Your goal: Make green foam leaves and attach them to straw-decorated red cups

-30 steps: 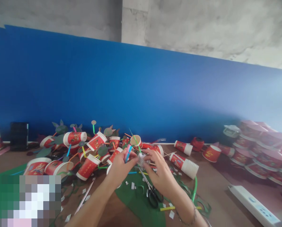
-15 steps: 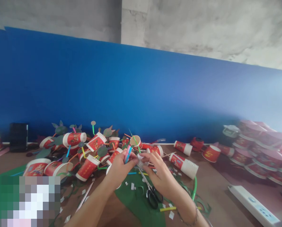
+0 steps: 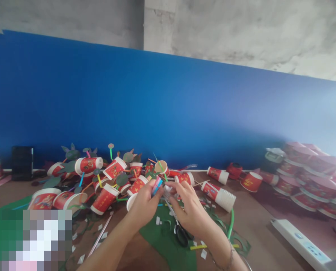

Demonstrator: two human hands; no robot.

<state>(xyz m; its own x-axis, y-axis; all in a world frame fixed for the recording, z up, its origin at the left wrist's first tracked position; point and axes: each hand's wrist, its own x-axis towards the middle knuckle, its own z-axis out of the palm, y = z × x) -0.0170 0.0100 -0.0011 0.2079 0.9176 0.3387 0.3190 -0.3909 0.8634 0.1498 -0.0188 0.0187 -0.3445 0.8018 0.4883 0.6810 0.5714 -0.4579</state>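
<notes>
My left hand (image 3: 145, 203) is closed round a small pink-and-blue striped piece (image 3: 157, 186) whose exact kind I cannot make out. Close by on the right, my right hand (image 3: 187, 199) has its fingertips drawn together at a small white piece (image 3: 167, 189), perhaps paper or tape; the fingers partly hide it. Under the right hand lie scissors (image 3: 181, 235) with black handles, their blades pointing up between the hands. Green paper (image 3: 168, 244) and white scraps (image 3: 158, 220) are spread beneath.
Red paper cups (image 3: 104, 199) with straws and paper discs crowd the left and back. A cup stack (image 3: 218, 196) lies to the right, near a green straw (image 3: 231, 224). A white power strip (image 3: 300, 241) is at front right, pink-topped cups (image 3: 311, 184) behind it. A blue panel (image 3: 168, 105) stands behind.
My left hand has shifted slightly right and turned, tilting the pink-and-blue piece to the right. The right fingers have drawn in closer over the white piece.
</notes>
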